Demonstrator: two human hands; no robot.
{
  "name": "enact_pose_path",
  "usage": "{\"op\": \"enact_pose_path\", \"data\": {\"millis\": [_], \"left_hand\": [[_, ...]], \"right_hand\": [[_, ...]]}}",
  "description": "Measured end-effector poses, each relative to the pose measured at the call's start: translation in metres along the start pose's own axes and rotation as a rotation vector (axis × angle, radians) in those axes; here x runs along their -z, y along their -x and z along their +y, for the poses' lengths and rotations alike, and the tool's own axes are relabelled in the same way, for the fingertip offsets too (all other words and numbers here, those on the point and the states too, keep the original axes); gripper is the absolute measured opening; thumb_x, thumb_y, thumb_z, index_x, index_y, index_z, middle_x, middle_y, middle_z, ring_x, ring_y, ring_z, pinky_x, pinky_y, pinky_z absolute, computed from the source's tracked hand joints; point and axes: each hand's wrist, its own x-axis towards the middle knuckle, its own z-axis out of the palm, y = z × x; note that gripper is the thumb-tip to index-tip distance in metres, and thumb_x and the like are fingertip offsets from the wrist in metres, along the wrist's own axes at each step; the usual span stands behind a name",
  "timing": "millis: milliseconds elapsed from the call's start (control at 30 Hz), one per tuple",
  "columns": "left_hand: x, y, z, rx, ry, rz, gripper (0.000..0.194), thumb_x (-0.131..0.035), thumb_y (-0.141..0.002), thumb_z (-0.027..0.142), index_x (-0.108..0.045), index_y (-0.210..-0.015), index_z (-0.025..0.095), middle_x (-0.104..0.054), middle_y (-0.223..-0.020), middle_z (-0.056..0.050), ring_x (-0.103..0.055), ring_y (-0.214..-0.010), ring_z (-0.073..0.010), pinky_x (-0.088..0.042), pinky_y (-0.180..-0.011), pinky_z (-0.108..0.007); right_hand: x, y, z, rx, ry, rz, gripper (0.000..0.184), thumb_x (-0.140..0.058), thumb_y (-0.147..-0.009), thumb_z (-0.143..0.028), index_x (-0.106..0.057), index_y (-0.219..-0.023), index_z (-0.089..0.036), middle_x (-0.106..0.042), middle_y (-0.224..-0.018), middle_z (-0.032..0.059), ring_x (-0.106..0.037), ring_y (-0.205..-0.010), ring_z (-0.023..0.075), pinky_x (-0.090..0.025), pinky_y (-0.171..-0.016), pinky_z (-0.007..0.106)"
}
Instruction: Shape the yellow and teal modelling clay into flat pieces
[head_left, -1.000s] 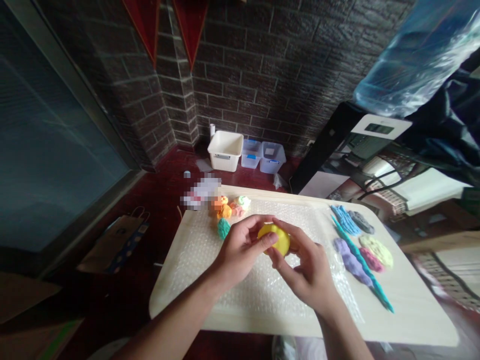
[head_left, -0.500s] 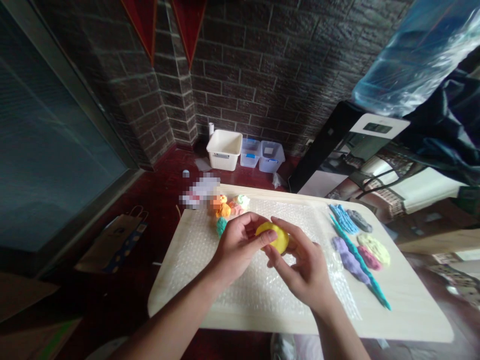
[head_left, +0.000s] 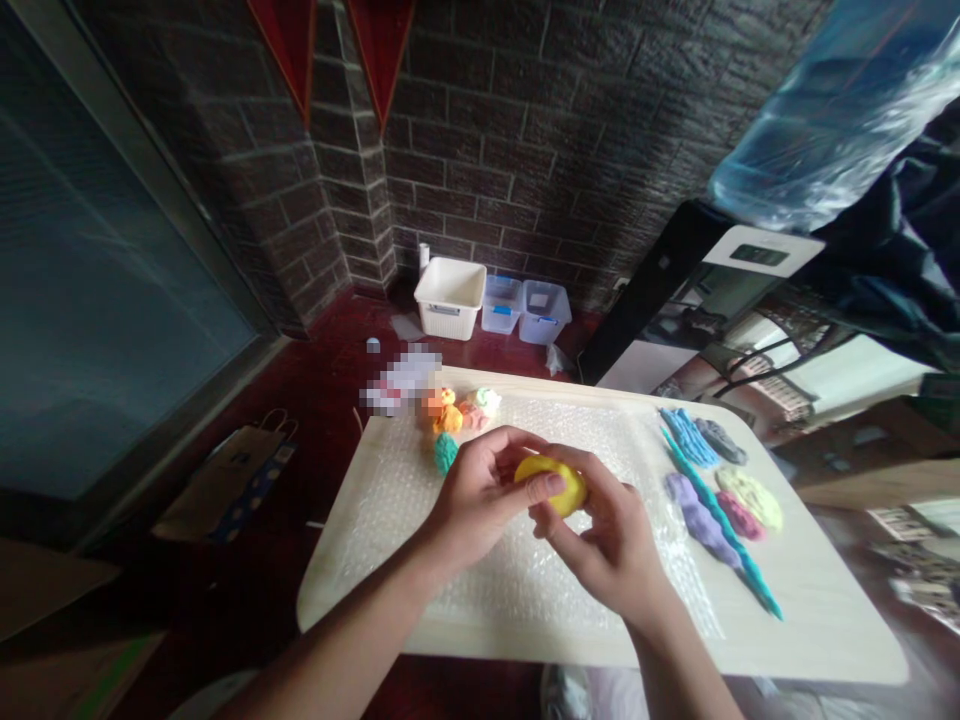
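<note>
A rounded, flattened lump of yellow modelling clay [head_left: 555, 480] is held above the table between both hands. My left hand [head_left: 484, 490] grips it from the left, its thumb pressed on the near face. On the other side, my right hand [head_left: 611, 530] curls round its edge, with the thumb below. Behind the left hand sit a green clay ball [head_left: 445, 453], orange clay lumps [head_left: 448, 418] and a pale clay lump [head_left: 487, 401]. Bubble wrap [head_left: 397, 520] lies under the hands.
On the table [head_left: 832, 610] at right lie a long teal clay roll [head_left: 724, 525], a purple lump [head_left: 701, 520], blue strands [head_left: 688, 437], and grey, pale yellow and pink pieces. A white bin [head_left: 450, 300] and clear boxes [head_left: 544, 312] stand on the floor by the brick wall.
The yellow clay has turned and tilted slightly between the fingers, and the right fingers have shifted over its top edge. Both hands keep hold of it. The clay on the table stays put.
</note>
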Motion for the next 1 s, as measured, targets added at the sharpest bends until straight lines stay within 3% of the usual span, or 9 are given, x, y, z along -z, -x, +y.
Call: {"op": "enact_pose_path", "data": {"millis": [100, 200, 300, 500, 733, 1000], "left_hand": [[0.0012, -0.0002, -0.0014, -0.004, -0.003, -0.004, 0.039, -0.094, -0.076, 0.026, -0.070, -0.105, 0.018, -0.075, -0.091, -0.002, -0.070, -0.081, -0.0137, -0.055, -0.071, -0.024], [0.0023, 0.0003, -0.0028, 0.014, -0.014, -0.027, 0.040, -0.093, -0.077, 0.025, -0.070, -0.109, 0.020, -0.074, -0.089, 0.000, -0.069, -0.076, -0.0122, -0.054, -0.070, -0.023], [0.0014, 0.0010, -0.0013, 0.030, 0.033, -0.040, 0.041, -0.093, -0.077, 0.025, -0.069, -0.111, 0.021, -0.075, -0.095, -0.002, -0.070, -0.082, -0.0136, -0.054, -0.073, -0.024], [-0.0004, -0.0012, 0.0053, -0.019, 0.039, 0.035, 0.029, -0.091, -0.080, 0.028, -0.075, -0.101, 0.016, -0.076, -0.096, -0.004, -0.069, -0.090, -0.0143, -0.053, -0.085, -0.026], [0.0014, -0.0042, 0.0016, -0.031, 0.058, 0.028, 0.030, -0.090, -0.083, 0.029, -0.078, -0.107, 0.016, -0.079, -0.104, -0.006, -0.072, -0.098, -0.0171, -0.054, -0.090, -0.028], [0.0010, -0.0024, 0.0043, -0.008, 0.098, 0.040, 0.051, -0.096, -0.074, 0.023, -0.072, -0.118, 0.015, -0.079, -0.092, -0.004, -0.074, -0.084, -0.0150, -0.057, -0.077, -0.025]], "right_hand": [[-0.0002, 0.0004, 0.0010, 0.002, -0.008, -0.015, 0.047, -0.069, -0.097, -0.023, -0.058, -0.142, -0.030, -0.076, -0.112, 0.0066, -0.072, -0.063, 0.0139, -0.059, -0.047, 0.022], [-0.0007, 0.0019, 0.0017, -0.011, -0.015, -0.015, 0.034, -0.069, -0.097, -0.024, -0.063, -0.130, -0.029, -0.076, -0.106, 0.0053, -0.071, -0.062, 0.0142, -0.060, -0.048, 0.023], [-0.0025, 0.0030, 0.0027, -0.013, -0.077, 0.066, 0.035, -0.070, -0.098, -0.026, -0.060, -0.132, -0.028, -0.074, -0.107, 0.0048, -0.071, -0.066, 0.0152, -0.065, -0.057, 0.028], [0.0004, -0.0010, 0.0030, 0.030, 0.037, 0.100, 0.043, -0.074, -0.094, -0.025, -0.062, -0.135, -0.029, -0.075, -0.114, 0.0060, -0.074, -0.087, 0.0206, -0.066, -0.072, 0.031], [0.0031, -0.0001, 0.0087, 0.045, -0.006, 0.100, 0.038, -0.068, -0.101, -0.024, -0.069, -0.138, -0.029, -0.078, -0.116, 0.0082, -0.071, -0.076, 0.0167, -0.061, -0.066, 0.031], [0.0016, 0.0020, 0.0092, 0.032, -0.023, 0.068, 0.046, -0.069, -0.099, -0.024, -0.065, -0.144, -0.032, -0.078, -0.113, 0.0061, -0.070, -0.071, 0.0155, -0.063, -0.066, 0.031]]}}
